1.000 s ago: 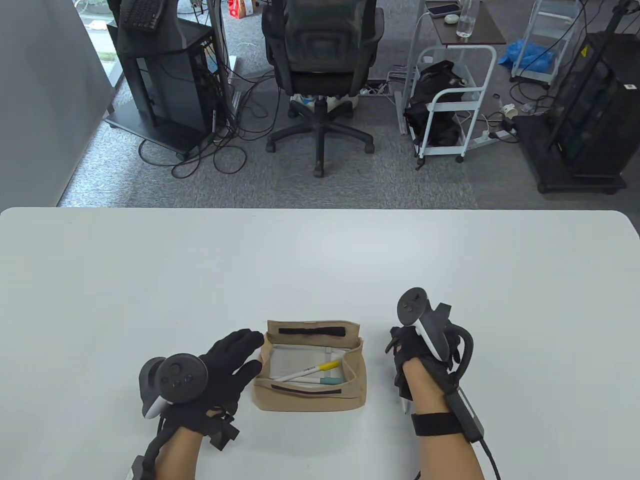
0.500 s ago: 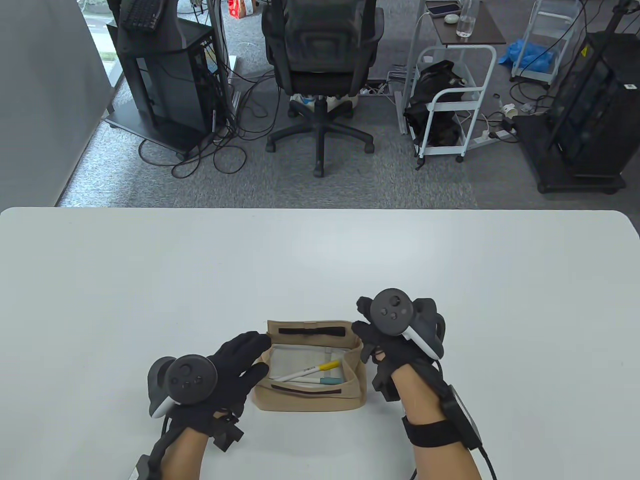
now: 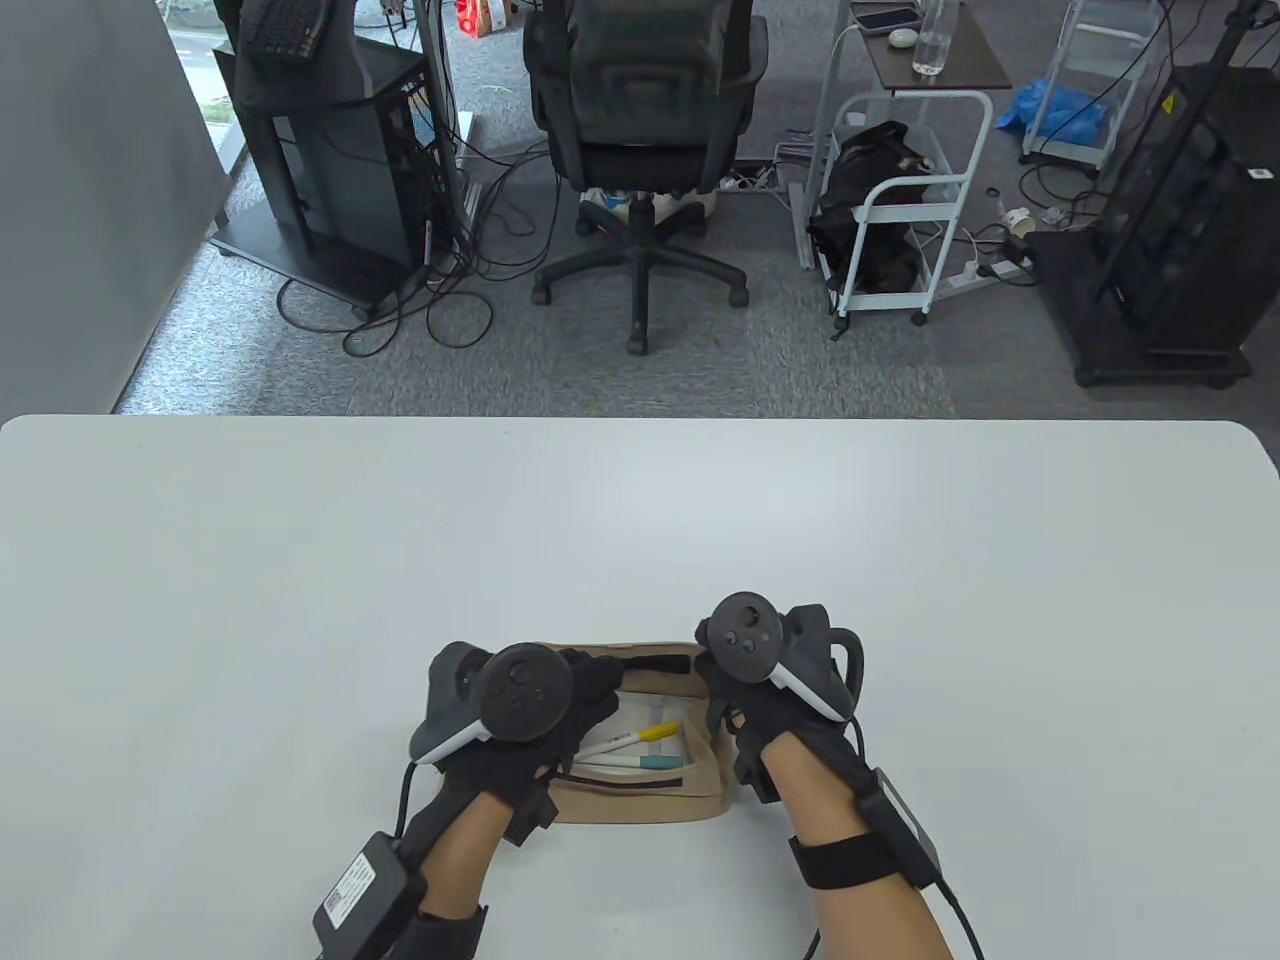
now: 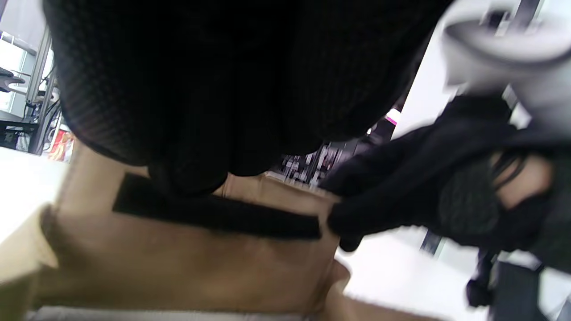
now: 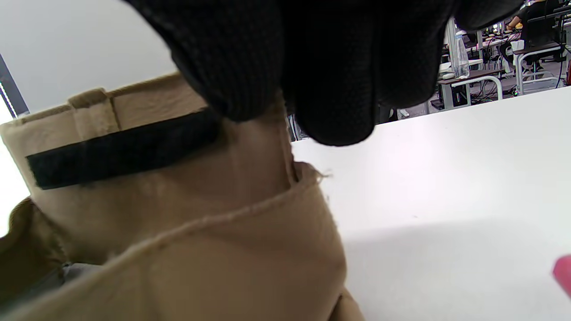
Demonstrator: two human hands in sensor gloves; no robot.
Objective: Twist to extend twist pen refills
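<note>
The tan pouch lies open on the white table near its 6 o'clock edge, with 2 pens inside: a yellow-banded pen and, just beside it toward 6 o'clock, a teal-banded pen. Compared with 0.5 s ago, the left hand has moved from the pouch's 9 o'clock side to over its 9 o'clock half, covering that part of the opening and the left end of the black strip. In the left wrist view its fingers reach the strip on the back wall; whether they grip anything cannot be told. The right hand has shifted slightly toward 7 o'clock and sits at the pouch's 3 o'clock corner. In the right wrist view its fingers press on the top of the back wall at that corner; whether they pinch it I cannot tell. The pouch and pens lie as before.
</note>
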